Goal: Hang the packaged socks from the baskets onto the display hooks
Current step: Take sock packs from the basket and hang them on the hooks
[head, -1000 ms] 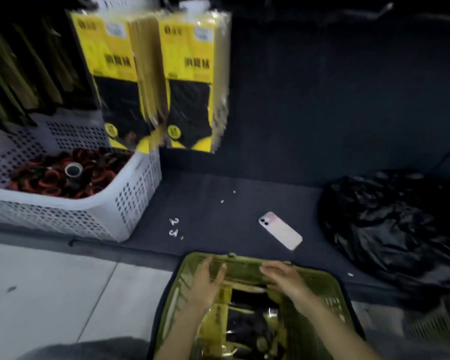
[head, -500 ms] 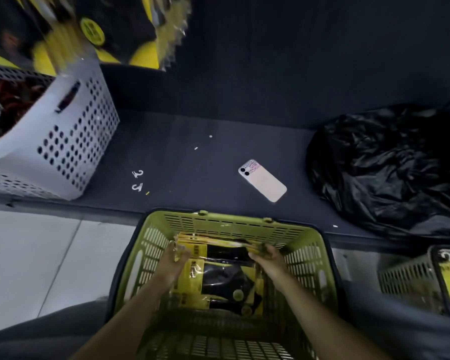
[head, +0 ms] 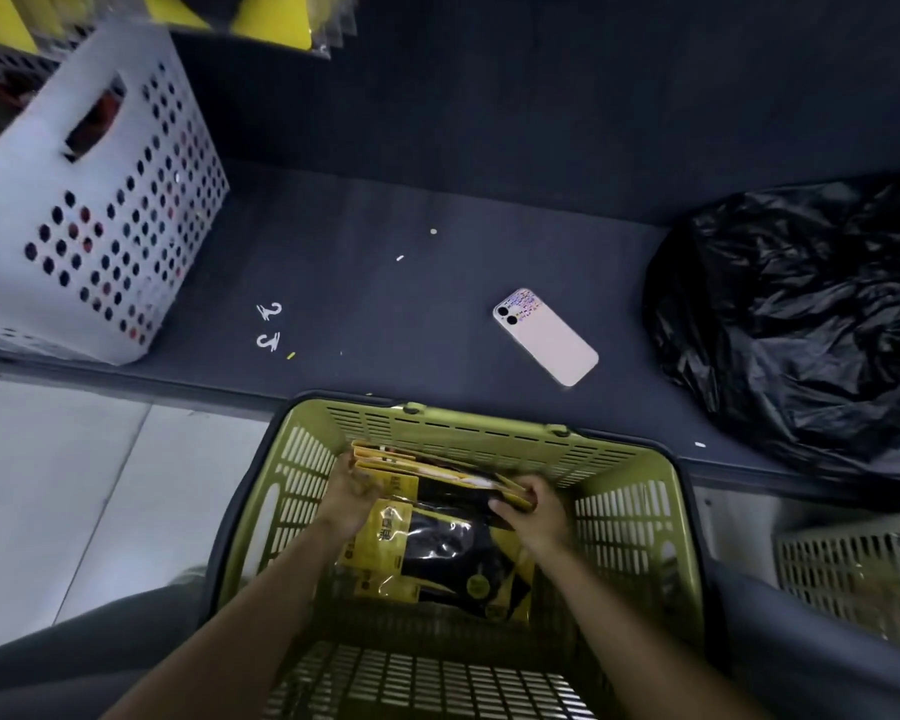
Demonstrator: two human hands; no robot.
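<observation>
Stretching across the view, a dark shelf base (head: 385, 283) is carrying a black plastic bag (head: 801, 324) at the right and a white perforated crate (head: 100, 210) at the left. A green basket (head: 489, 427) is sitting just before it, holding packaged socks (head: 427, 553). The left hand (head: 354, 493) and right hand (head: 536, 517) are gripping opposite ends of a stack of packs (head: 437, 467), fingers curled round it, at the basket's far end. A pink phone (head: 546, 337) and two small white hooks (head: 270, 311) are lying on the shelf.
</observation>
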